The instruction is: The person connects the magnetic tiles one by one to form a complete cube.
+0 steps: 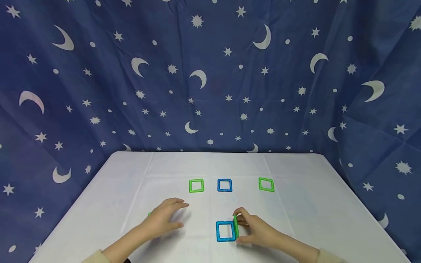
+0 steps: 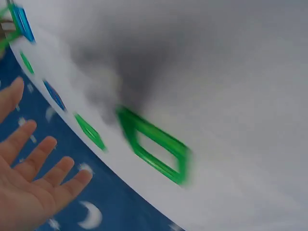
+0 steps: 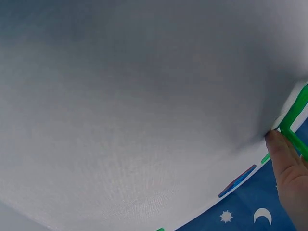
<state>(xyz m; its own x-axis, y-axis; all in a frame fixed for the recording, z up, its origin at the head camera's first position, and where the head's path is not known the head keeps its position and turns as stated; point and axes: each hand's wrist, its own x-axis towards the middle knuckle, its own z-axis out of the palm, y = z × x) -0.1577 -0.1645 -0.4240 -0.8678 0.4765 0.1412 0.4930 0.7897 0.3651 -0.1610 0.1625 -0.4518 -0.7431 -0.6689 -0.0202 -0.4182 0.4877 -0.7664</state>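
My right hand (image 1: 258,229) pinches a green square frame tile (image 1: 235,226) between thumb and fingers. That tile stands upright along the right edge of a blue square frame tile (image 1: 225,231), which lies flat on the white table. In the right wrist view the green tile (image 3: 294,113) shows at the fingertips. To the left, my left hand (image 1: 162,218) hovers with fingers spread and nothing in them. Mostly hidden behind it in the head view is another green tile (image 2: 156,147), which the left wrist view shows lying on the table, somewhat blurred.
Farther back on the white table (image 1: 296,204) lie a green tile (image 1: 196,185), a blue tile (image 1: 224,185) and, at the right, a second green tile (image 1: 266,184). A dark blue curtain (image 1: 217,84) with moons and stars hangs behind the table.
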